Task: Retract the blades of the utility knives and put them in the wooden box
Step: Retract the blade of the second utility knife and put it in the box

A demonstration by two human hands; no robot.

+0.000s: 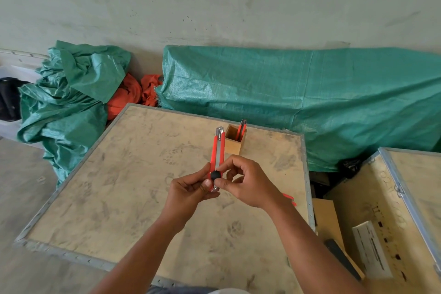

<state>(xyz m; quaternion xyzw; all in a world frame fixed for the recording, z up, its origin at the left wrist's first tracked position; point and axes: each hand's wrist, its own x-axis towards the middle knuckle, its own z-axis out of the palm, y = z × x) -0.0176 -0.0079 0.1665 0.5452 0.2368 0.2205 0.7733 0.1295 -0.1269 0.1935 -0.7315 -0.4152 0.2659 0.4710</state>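
I hold a red utility knife [218, 150] upright over the plywood crate top [124, 186], its metal tip pointing away from me. My left hand [191, 190] grips the lower end of the handle. My right hand [243, 181] pinches the knife at its black slider knob [215, 175]. Only the metal tip shows at the top; I cannot tell how far the blade is out. Beyond it stands the small wooden box [235, 141] with another red knife [241, 130] upright inside. A bit of a red knife [290, 199] shows behind my right wrist.
The crate top has a metal rim [306, 174]. Green tarpaulin [310, 93] covers things behind it, with orange cloth [133, 93] at the back left. A second open crate [386, 210] stands at the right, with a gap between the two.
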